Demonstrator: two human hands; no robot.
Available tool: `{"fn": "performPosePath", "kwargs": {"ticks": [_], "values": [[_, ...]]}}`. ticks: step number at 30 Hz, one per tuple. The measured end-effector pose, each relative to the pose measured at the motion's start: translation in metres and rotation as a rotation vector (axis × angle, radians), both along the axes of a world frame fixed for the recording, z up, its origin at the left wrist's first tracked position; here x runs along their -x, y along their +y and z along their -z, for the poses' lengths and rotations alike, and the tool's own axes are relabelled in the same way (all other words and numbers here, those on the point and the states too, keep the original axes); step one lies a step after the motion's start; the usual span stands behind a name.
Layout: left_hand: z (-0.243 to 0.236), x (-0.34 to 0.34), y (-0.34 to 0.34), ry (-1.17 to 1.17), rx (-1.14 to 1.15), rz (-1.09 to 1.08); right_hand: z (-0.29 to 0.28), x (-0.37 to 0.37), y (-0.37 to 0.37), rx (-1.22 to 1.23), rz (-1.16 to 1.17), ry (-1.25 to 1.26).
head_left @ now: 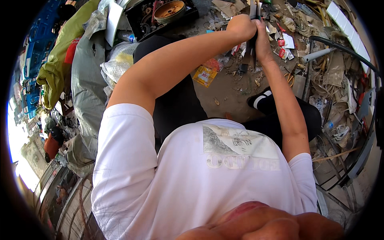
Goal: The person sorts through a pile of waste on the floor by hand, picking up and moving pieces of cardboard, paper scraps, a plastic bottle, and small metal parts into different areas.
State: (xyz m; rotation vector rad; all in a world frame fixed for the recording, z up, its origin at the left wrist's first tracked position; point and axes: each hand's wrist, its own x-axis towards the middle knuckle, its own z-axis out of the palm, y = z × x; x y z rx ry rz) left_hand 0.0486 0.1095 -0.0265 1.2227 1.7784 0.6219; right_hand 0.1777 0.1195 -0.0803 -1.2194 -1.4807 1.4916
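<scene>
Both hands meet at the top of the view over the littered ground. My left hand (pixel 241 28) is closed, its fingers wrapped at a dark, flat, elongated piece (pixel 251 47). Pressed close beside it, my right hand (pixel 263 43) grips the same piece from the right, thumb pointing up. The piece stands on edge between the hands, and a lighter strip shows at its upper end. Its exact kind is hidden by my fingers. Below the hands, a yellow-orange packet (pixel 205 76) lies on the dirt floor.
A black tray (pixel 138 19) with a rusty round bowl (pixel 169 11) stands at the upper left. Grey sacks (pixel 88 80) and blue crates (pixel 38 52) fill the left side. Scraps, a black hose (pixel 340 45) and a grey-handled tool (pixel 318 55) crowd the right. My black shoe (pixel 260 100) rests near the middle.
</scene>
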Motion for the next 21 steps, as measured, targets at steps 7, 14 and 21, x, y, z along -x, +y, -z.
{"fn": "performPosePath", "kwargs": {"ticks": [7, 14, 21], "values": [[0.026, 0.038, 0.027, -0.685, 0.147, -0.163, -0.055, 0.027, -0.024, -0.466, -0.102, -0.527], [0.037, 0.008, 0.015, 0.283, -0.016, 0.523, -0.020, 0.001, -0.045, -0.510, -0.026, -0.588], [-0.064, 0.027, -0.029, 0.392, -0.419, 0.749, 0.094, -0.068, -0.094, -0.293, -0.450, -0.757]]}}
